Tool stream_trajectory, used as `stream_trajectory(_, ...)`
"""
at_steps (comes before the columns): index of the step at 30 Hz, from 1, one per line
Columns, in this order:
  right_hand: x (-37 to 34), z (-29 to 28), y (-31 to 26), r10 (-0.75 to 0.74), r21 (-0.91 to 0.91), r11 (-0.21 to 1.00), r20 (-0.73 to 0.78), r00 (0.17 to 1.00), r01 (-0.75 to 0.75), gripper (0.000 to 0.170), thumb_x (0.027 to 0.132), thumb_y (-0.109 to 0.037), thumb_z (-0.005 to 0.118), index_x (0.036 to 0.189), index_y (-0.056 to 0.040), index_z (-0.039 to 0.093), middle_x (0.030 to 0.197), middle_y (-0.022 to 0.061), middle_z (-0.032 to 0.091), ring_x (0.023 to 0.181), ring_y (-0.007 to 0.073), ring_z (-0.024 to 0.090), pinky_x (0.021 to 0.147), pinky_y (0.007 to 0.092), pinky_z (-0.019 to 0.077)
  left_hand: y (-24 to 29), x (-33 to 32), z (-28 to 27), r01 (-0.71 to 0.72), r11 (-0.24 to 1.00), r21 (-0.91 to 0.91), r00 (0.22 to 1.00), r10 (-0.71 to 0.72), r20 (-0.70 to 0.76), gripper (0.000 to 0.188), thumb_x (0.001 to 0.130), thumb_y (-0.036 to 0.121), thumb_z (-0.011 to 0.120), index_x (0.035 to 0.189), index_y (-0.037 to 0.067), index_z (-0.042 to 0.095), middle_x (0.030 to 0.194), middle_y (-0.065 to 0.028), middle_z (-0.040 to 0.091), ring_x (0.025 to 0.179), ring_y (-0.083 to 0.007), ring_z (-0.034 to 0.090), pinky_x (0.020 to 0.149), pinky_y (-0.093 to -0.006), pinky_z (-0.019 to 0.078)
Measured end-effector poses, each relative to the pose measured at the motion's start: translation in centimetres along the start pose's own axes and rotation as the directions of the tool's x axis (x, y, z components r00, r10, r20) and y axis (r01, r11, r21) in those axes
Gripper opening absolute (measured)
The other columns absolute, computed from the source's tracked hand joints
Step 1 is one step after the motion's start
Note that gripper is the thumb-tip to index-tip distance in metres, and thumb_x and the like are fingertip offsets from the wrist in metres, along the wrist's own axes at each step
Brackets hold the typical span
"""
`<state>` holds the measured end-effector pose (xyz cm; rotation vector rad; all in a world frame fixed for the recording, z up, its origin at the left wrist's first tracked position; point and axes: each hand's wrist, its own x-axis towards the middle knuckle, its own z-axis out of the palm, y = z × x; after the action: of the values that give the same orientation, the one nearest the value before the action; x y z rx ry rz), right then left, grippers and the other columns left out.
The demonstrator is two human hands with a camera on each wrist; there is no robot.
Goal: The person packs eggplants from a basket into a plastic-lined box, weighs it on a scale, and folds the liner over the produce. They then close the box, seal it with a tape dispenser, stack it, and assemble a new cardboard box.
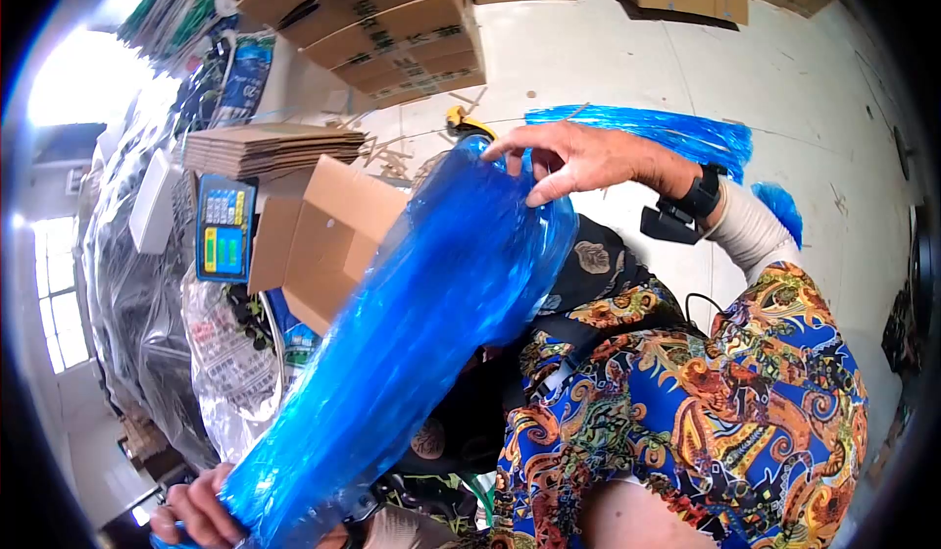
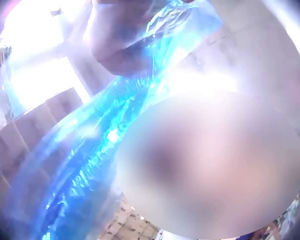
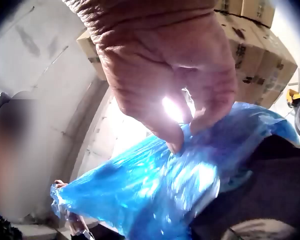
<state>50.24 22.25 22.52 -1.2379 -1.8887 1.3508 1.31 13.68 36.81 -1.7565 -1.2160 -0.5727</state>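
Note:
A long bundle of shiny blue plastic film (image 1: 392,304) in a clear plastic sleeve runs slantwise across the person's lap in the head view. At its lower left end the left hand (image 1: 201,510) grips it, fingers curled round the gathered plastic. In the left wrist view that hand (image 2: 122,40) is dark and blurred above the blue film (image 2: 90,150). The right hand (image 1: 578,157) is at the wide upper end, its thumb and fingers bent over the plastic. In the right wrist view this hand (image 3: 165,75) pinches the film (image 3: 160,185) with its fingertips close together.
An open cardboard box (image 1: 328,240) stands beside a scale with a lit display (image 1: 225,225) and flattened cartons (image 1: 265,147). Taped boxes (image 1: 392,34) are stacked behind. More blue film (image 1: 676,132) and a yellow tape dispenser (image 1: 469,118) lie on the floor.

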Motion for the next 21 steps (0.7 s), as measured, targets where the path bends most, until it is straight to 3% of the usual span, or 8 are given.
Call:
stream_trajectory(2,2.3,-0.3,-1.3,-0.122,-0.132,0.984,-0.021,0.992,0.118,0.053,0.076,-0.017,0.075,0.124,-0.0052,0.055,0.081,0.0043,0.058,0.070,0.0147,0.055,0.061,0.0309,0.0447,-1.7,0.6,-0.4,0.076,0.931,-0.358,0.994,-0.101,-0.052,0.050,0.100,0.039,0.048,0.134,0.002,0.047,0.131,-0.0108,0.054,0.123,-0.0276,0.053,0.112,-0.0455,0.0333)
stream_trajectory(6,6.8,0.3,-5.5,-0.404,-0.296,0.869,0.042,0.914,0.398,0.021,0.085,-0.013,0.065,0.081,-0.0005,0.049,0.072,0.0086,0.050,0.067,0.0210,0.048,0.065,0.0379,0.0399,-4.2,7.5,-3.5,-0.271,0.961,-0.059,0.963,0.271,-0.007,0.035,0.099,0.027,0.051,0.122,0.000,0.056,0.114,-0.0089,0.058,0.116,-0.0242,0.055,0.109,-0.0373,0.0363)
stream_trajectory(9,10.9,3.4,-9.1,-0.518,-0.199,0.833,0.045,0.854,0.516,0.022,0.090,-0.020,0.062,0.092,0.0000,0.055,0.078,0.0126,0.053,0.079,0.0237,0.054,0.074,0.0372,0.0438,-3.1,6.8,-1.9,0.076,0.938,-0.339,0.995,-0.092,-0.032,0.031,0.100,0.021,0.049,0.121,-0.001,0.054,0.113,-0.0115,0.056,0.116,-0.0254,0.054,0.108,-0.0372,0.0371)
stream_trajectory(11,14.5,5.9,-11.6,-0.523,0.019,0.851,0.105,0.846,0.524,0.026,0.093,-0.025,0.059,0.101,-0.0006,0.057,0.086,0.0145,0.059,0.087,0.0258,0.058,0.080,0.0378,0.0451,-2.2,6.3,0.1,0.278,0.310,-0.909,0.915,-0.373,0.153,0.034,0.099,0.019,0.052,0.126,-0.002,0.050,0.116,-0.0146,0.056,0.117,-0.0271,0.053,0.108,-0.0401,0.0376)
stream_trajectory(13,16.5,8.3,-14.0,-0.483,0.125,0.871,0.037,0.875,0.476,0.028,0.094,-0.028,0.057,0.104,-0.0016,0.058,0.091,0.0147,0.061,0.091,0.0267,0.059,0.082,0.0389,0.0449,-2.0,6.9,1.7,0.101,-0.835,-0.541,0.901,-0.153,0.405,0.044,0.095,0.016,0.059,0.133,-0.002,0.044,0.118,-0.0179,0.056,0.116,-0.0286,0.053,0.108,-0.0440,0.0386)
stream_trajectory(18,23.7,16.3,-5.5,-0.481,-0.388,0.744,0.253,0.839,0.543,0.024,0.086,-0.023,0.057,0.098,-0.0017,0.059,0.084,0.0189,0.062,0.084,0.0384,0.064,0.074,0.0468,0.0512,1.6,3.8,4.5,0.098,-0.798,-0.595,0.651,-0.401,0.644,0.042,0.094,0.014,0.060,0.131,-0.001,0.046,0.113,-0.0177,0.061,0.101,-0.0264,0.059,0.098,-0.0415,0.0467)
stream_trajectory(20,20.3,15.4,-6.8,0.141,-0.758,0.610,0.389,0.911,0.229,0.020,0.074,-0.013,0.068,0.094,-0.0064,0.070,0.087,0.0133,0.069,0.082,0.0300,0.068,0.068,0.0436,0.0555,2.1,1.3,6.1,0.076,-0.897,-0.435,0.572,-0.318,0.756,0.037,0.092,0.013,0.061,0.126,0.000,0.051,0.113,-0.0174,0.062,0.098,-0.0269,0.061,0.093,-0.0409,0.0489)
stream_trajectory(21,20.7,16.1,-3.7,0.119,-0.764,0.586,0.410,0.904,0.269,0.018,0.071,-0.011,0.072,0.089,-0.0091,0.073,0.086,0.0104,0.071,0.079,0.0274,0.069,0.066,0.0417,0.0548,1.9,-0.4,6.7,0.051,-0.946,-0.320,0.553,-0.240,0.798,0.033,0.091,0.012,0.062,0.122,0.000,0.055,0.113,-0.0181,0.062,0.098,-0.0281,0.062,0.091,-0.0411,0.0496)
